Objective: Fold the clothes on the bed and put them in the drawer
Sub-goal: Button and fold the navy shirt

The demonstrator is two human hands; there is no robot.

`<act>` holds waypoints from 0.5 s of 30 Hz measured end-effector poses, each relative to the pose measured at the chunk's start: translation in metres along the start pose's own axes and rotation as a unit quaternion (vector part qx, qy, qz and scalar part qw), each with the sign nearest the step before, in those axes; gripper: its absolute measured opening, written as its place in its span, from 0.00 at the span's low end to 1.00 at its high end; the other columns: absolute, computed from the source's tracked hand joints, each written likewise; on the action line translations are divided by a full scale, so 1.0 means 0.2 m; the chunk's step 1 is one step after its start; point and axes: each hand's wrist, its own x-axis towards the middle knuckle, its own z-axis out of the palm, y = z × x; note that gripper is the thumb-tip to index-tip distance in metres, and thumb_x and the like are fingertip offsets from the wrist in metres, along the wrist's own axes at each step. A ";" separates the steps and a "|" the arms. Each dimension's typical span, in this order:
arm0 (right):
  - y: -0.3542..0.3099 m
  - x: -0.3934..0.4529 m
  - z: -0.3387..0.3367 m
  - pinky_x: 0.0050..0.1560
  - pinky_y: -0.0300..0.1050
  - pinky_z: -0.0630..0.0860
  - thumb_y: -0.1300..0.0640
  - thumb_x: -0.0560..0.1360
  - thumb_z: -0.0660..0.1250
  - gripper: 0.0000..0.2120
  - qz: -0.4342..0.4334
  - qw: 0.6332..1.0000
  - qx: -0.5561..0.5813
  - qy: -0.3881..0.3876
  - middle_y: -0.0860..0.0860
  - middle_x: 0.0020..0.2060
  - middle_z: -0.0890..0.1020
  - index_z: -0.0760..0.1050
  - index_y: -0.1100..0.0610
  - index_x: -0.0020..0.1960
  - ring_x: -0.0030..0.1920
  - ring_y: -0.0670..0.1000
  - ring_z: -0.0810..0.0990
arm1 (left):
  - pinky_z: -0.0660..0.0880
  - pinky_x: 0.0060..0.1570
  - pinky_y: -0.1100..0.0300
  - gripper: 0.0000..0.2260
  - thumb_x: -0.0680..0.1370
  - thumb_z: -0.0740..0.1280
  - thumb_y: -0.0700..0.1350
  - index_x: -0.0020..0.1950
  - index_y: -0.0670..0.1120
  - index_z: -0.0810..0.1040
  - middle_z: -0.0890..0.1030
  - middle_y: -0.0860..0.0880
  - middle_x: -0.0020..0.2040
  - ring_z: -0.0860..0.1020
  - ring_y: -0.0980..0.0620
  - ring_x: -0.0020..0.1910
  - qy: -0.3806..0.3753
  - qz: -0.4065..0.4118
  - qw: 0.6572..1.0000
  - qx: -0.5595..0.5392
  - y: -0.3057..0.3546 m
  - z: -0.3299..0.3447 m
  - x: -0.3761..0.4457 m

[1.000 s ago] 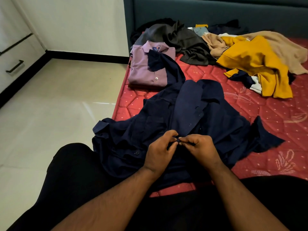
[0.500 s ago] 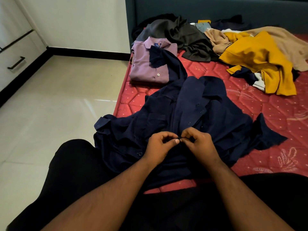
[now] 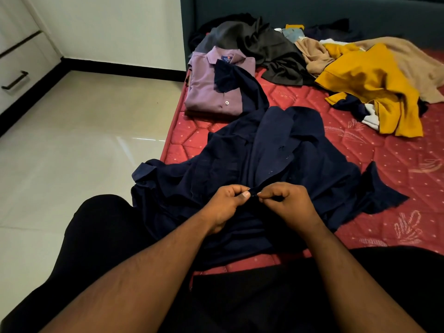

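Near the bed's left edge, both hands, left and right, are pinching the navy shirt's placket, possibly a button; shirt lying lengthwise toward the headboard, beside tiled floor.

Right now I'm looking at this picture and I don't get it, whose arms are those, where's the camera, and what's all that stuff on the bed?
The camera is worn on a person's head and looks forward and down, so the two bare arms are the wearer's own. No robot is involved. The left hand and the right hand meet in the middle and both pinch the front edge of a navy shirt, perhaps at a button. The shirt lies spread out on a red mattress. Beyond it lies a folded purple shirt, with a navy sleeve draped over part of it. Farther back lie unfolded clothes: a dark grey garment, a yellow garment and a beige garment. At the far left there is a drawer with a black handle.
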 end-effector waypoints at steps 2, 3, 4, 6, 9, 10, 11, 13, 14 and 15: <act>-0.01 0.00 0.00 0.46 0.29 0.75 0.70 0.67 0.74 0.09 0.005 1.000 0.010 -0.003 0.43 0.38 0.83 0.84 0.58 0.40 0.43 0.42 0.82 | 0.77 0.48 0.64 0.09 0.81 0.61 0.35 0.49 0.42 0.80 0.83 0.47 0.42 0.79 0.55 0.41 -0.002 0.002 1.000 -0.006 0.00 0.00 0.00; -0.01 -0.01 0.01 0.46 0.29 0.75 0.70 0.67 0.74 0.09 0.011 1.000 0.015 -0.004 0.44 0.38 0.83 0.84 0.57 0.40 0.43 0.42 0.82 | 0.77 0.48 0.64 0.09 0.81 0.61 0.35 0.49 0.41 0.80 0.83 0.48 0.42 0.79 0.55 0.41 -0.002 0.003 1.000 -0.011 -0.01 0.00 0.00; -0.01 -0.01 0.01 0.46 0.30 0.76 0.69 0.67 0.74 0.08 0.018 1.000 0.021 -0.003 0.45 0.38 0.84 0.84 0.57 0.40 0.43 0.42 0.82 | 0.77 0.49 0.64 0.09 0.81 0.61 0.35 0.49 0.41 0.81 0.84 0.47 0.42 0.80 0.55 0.41 -0.002 0.004 1.000 -0.017 -0.01 -0.01 0.00; -0.01 -0.01 0.01 0.46 0.31 0.76 0.69 0.68 0.74 0.07 0.022 0.999 0.026 0.003 0.47 0.38 0.84 0.84 0.58 0.41 0.42 0.43 0.83 | 0.78 0.50 0.63 0.08 0.81 0.62 0.34 0.51 0.39 0.81 0.84 0.45 0.44 0.81 0.53 0.43 0.002 0.008 1.000 -0.027 0.00 -0.01 -0.01; 0.01 -0.01 0.01 0.46 0.31 0.76 0.69 0.68 0.74 0.07 0.013 1.000 0.017 0.001 0.46 0.38 0.84 0.84 0.58 0.41 0.42 0.42 0.82 | 0.78 0.53 0.60 0.07 0.79 0.64 0.34 0.54 0.38 0.81 0.84 0.42 0.48 0.82 0.51 0.46 0.023 0.020 0.999 -0.021 -0.01 -0.01 -0.02; 0.01 -0.01 0.01 0.46 0.30 0.76 0.69 0.68 0.74 0.07 0.010 1.000 0.010 -0.001 0.46 0.38 0.84 0.84 0.58 0.41 0.42 0.42 0.82 | 0.78 0.54 0.60 0.07 0.79 0.65 0.34 0.54 0.38 0.82 0.84 0.42 0.49 0.82 0.50 0.47 0.032 0.030 0.999 -0.012 -0.01 -0.01 -0.02; 0.01 -0.01 0.02 0.46 0.29 0.75 0.69 0.68 0.74 0.07 0.009 1.000 0.005 -0.004 0.46 0.38 0.83 0.84 0.59 0.41 0.43 0.42 0.82 | 0.78 0.54 0.60 0.07 0.78 0.66 0.34 0.53 0.39 0.83 0.85 0.43 0.49 0.82 0.51 0.48 0.043 0.044 0.998 0.000 -0.01 0.00 -0.03; 0.01 -0.01 0.02 0.45 0.29 0.75 0.69 0.68 0.74 0.07 0.008 1.000 -0.008 -0.002 0.44 0.38 0.83 0.84 0.59 0.41 0.43 0.42 0.82 | 0.78 0.52 0.63 0.08 0.77 0.68 0.33 0.52 0.42 0.83 0.86 0.48 0.45 0.83 0.54 0.47 0.058 0.071 0.995 0.032 -0.01 0.00 -0.04; 0.01 -0.01 0.02 0.45 0.29 0.75 0.69 0.68 0.75 0.07 0.007 1.000 -0.014 0.001 0.43 0.38 0.82 0.84 0.58 0.41 0.43 0.41 0.82 | 0.77 0.50 0.66 0.08 0.76 0.69 0.33 0.53 0.41 0.83 0.86 0.51 0.44 0.83 0.56 0.46 0.058 0.082 0.994 0.049 -0.01 0.00 -0.05; 0.01 -0.01 0.02 0.44 0.29 0.75 0.68 0.68 0.75 0.07 0.011 1.000 -0.013 0.002 0.41 0.37 0.82 0.83 0.58 0.41 0.42 0.40 0.81 | 0.77 0.49 0.67 0.10 0.75 0.70 0.32 0.54 0.40 0.83 0.85 0.53 0.44 0.83 0.57 0.46 0.057 0.091 0.992 0.064 -0.01 0.00 -0.05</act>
